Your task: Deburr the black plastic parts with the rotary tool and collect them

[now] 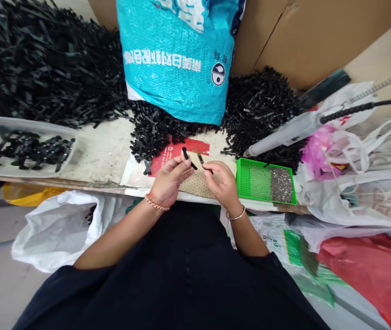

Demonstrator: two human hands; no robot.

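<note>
Near the front edge of the bench, my left hand (171,179) pinches a slim black plastic piece (189,159) with a round end pointing up and left. Just to its right, my right hand (221,181) is closed on a second small black piece (200,158). The two pieces are close together with a small gap between them. Both hands are over a patterned beige mat (195,183) beside a red printed sheet (159,158). To the right of my right hand is a green basket (255,183) with many tiny metal parts (281,184) in its right half.
Black parts pile up at the left (44,64) and right (264,110), with a blue sack (178,68) between. A clear tub (24,172) holds black assemblies. A corded electric screwdriver (285,135) hangs over the basket. A white sack (58,229) stands below the bench.
</note>
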